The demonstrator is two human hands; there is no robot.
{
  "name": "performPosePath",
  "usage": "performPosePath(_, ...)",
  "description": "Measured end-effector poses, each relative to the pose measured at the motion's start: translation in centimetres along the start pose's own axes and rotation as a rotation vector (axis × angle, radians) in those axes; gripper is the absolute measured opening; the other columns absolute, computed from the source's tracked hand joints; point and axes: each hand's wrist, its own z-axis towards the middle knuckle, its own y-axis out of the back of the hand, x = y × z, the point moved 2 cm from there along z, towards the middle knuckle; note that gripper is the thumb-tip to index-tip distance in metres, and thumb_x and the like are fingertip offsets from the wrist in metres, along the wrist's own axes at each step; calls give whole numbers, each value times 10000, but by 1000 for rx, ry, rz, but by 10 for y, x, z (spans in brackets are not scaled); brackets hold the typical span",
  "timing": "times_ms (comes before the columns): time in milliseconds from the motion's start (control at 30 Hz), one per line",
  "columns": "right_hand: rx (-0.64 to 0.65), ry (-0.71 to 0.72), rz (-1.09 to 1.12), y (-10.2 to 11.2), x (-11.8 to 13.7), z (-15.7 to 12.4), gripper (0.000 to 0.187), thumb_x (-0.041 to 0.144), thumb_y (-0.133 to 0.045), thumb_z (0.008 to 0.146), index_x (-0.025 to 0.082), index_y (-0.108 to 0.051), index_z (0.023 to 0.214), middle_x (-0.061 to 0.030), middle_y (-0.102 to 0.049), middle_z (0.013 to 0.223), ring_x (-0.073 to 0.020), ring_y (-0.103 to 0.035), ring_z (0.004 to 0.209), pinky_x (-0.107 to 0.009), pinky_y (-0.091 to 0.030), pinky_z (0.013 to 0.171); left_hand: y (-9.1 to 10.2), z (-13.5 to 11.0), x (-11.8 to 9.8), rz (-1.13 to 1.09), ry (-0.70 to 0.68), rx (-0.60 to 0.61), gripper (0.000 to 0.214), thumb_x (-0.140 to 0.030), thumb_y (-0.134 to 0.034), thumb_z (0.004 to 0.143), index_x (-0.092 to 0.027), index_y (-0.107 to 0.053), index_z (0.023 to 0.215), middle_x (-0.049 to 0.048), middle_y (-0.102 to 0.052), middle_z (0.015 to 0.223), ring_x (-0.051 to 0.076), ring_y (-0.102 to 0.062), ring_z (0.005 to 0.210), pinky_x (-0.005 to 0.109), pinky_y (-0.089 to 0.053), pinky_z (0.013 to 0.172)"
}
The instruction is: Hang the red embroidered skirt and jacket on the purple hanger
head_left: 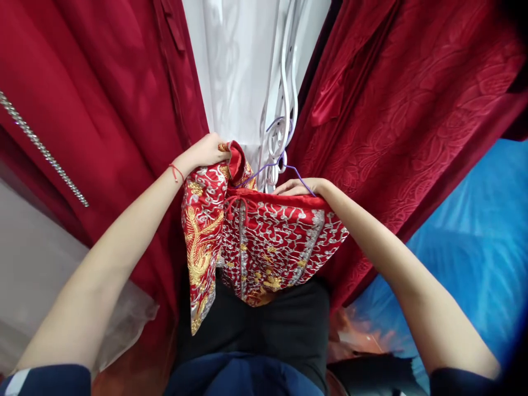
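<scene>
My left hand is closed on a red embroidered jacket with gold and silver stitching. The jacket hangs down in folds below that hand, its cuff or collar edge turned out beside my fingers. To its right, a matching red skirt with a plain red waistband and a tied red cord hangs in front of my legs. A purple wire hanger rises out of the waistband. My right hand reaches behind the waistband near the hanger's right arm, fingers stretched leftward; the thumb and lower palm are hidden.
White scrolled metalwork stands behind the hanger, with white cloth beside it. Dark red garments hang on the left, and a patterned red one on the right. Blue fabric spreads at far right.
</scene>
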Motion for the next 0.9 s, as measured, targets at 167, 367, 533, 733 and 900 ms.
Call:
performPosePath(167,-123,97,-31,0,5,0,450,537,-774,708,177,-794,977,-54,-776,983,-146,-697,857,-253,-532,868,-4,2,-18,254,72,-188,256,-355,-612,745,-176,-736,879,87,-668,798,273,-621,873,387,-429,807)
performPosePath(367,-346,125,31,3,1,1,462,631,-752,708,184,-769,823,-69,-762,842,-137,-669,702,-258,-550,706,-16,-1,-20,333,-29,-80,321,-371,-587,840,-205,-756,1057,115,-719,950,301,-640,1007,403,-439,887)
performPosePath(533,-312,109,-2,4,3,-5,394,512,-792,713,195,-772,946,-58,-773,998,-168,-708,894,-309,-550,893,-20,2,3,266,-99,69,240,-339,-611,792,-235,-778,930,81,-728,845,234,-671,882,327,-448,788)
performPosePath(733,-77,110,-89,2,7,-9,483,467,-744,792,276,-709,1234,4,-676,1328,-189,-617,1232,-316,-425,1118,-37,15,29,-190,-109,304,361,-361,-511,763,-135,-738,929,94,-743,909,218,-659,870,323,-504,814)
performPosePath(900,-9,93,-155,-1,14,-7,485,446,-745,802,267,-691,1249,9,-607,1421,-210,-509,1370,-357,-324,1199,-53,22,37,-386,7,339,462,-397,-491,774,-145,-693,1105,122,-745,1036,231,-683,934,342,-527,869)
